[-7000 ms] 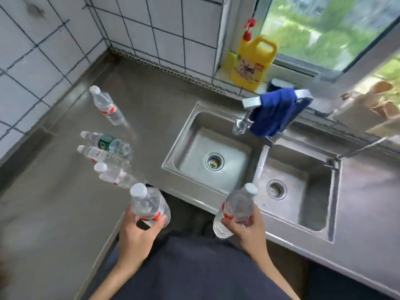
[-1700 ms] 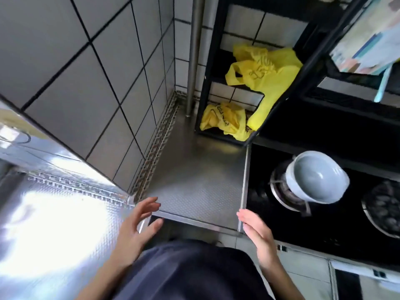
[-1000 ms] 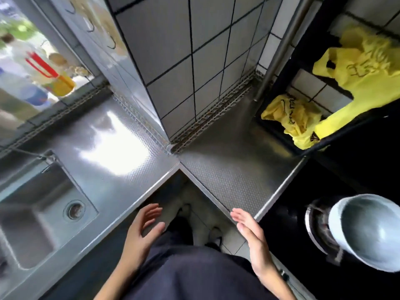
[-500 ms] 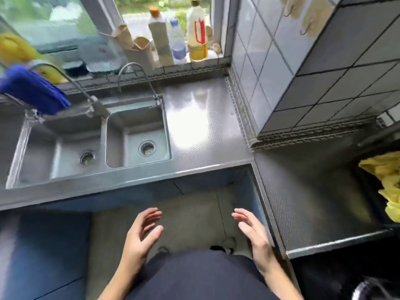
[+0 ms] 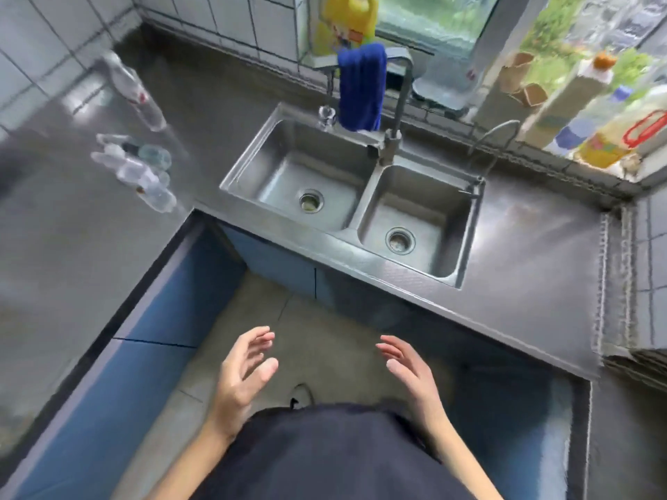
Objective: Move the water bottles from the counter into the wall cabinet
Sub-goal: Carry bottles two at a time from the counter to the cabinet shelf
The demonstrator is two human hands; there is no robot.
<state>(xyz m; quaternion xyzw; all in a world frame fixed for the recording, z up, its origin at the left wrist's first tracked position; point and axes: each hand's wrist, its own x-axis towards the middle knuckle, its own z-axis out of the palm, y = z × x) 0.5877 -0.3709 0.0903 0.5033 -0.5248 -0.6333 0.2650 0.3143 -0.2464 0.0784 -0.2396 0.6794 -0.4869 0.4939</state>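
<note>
left hand (image 5: 242, 373), right hand (image 5: 408, 369) above floor (image 5: 325, 337), palms facing — both grips released, nothing held. blurred bottles (image 5: 144, 178) on worktop (image 5: 72, 247) — left of sink (image 5: 361, 200).

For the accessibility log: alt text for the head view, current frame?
A person's left hand and right hand hang open and empty over the floor, facing a steel counter. Several blurred clear water bottles sit on it at left; ahead is a double sink with a blue cloth draped over its faucet.
</note>
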